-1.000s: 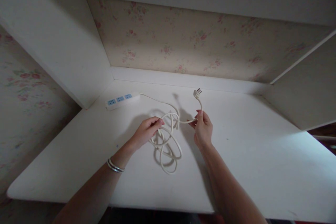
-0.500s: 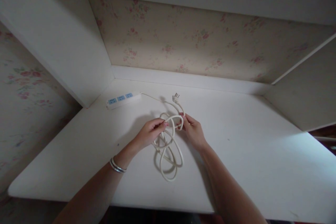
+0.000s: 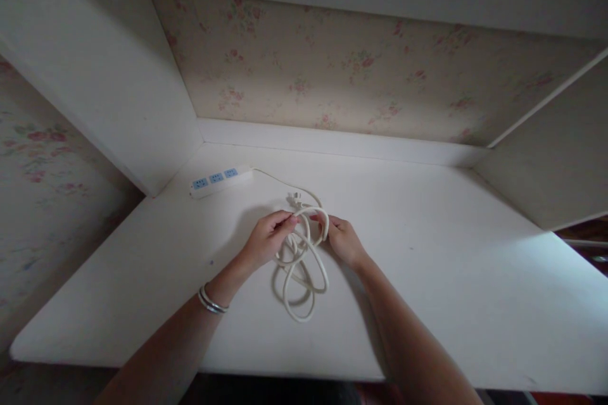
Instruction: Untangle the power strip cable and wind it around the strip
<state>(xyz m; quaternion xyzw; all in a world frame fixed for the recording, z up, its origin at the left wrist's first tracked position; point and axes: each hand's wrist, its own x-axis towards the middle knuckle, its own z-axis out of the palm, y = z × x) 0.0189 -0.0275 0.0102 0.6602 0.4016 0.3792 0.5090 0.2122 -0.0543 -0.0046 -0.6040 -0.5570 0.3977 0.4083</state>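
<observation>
1. the left hand [image 3: 270, 237], just left of the frame's centre line and below mid-height, pinches a strand of the white cord [image 3: 327, 224] between thumb and fingers.
2. the right hand [image 3: 346, 240], just right of centre, has its fingers closed on the same cord; a thick strand passes in front of its fingertips, so the exact place of the grip is hidden.
3. the cord lies in the middle of the frame, arching from one hand to the other at the top, its tangled loops hanging below and between them, toward the lower centre.
4. the plug [image 3: 295, 199] sits just above the hands, near the centre; its prongs are too blurred to count.
5. the power strip [image 3: 223, 183], white with three blue socket panels, rests left of centre, well apart from the hands; the cord's thinner-looking end joins its right tip.
6. beneath all this spreads the white table [image 3: 451, 291], filling the lower frame.
7. bracelets [image 3: 211, 301] circle the left wrist, lower left of centre.
8. floral wallpaper [image 3: 342, 76] fills the upper centre.
</observation>
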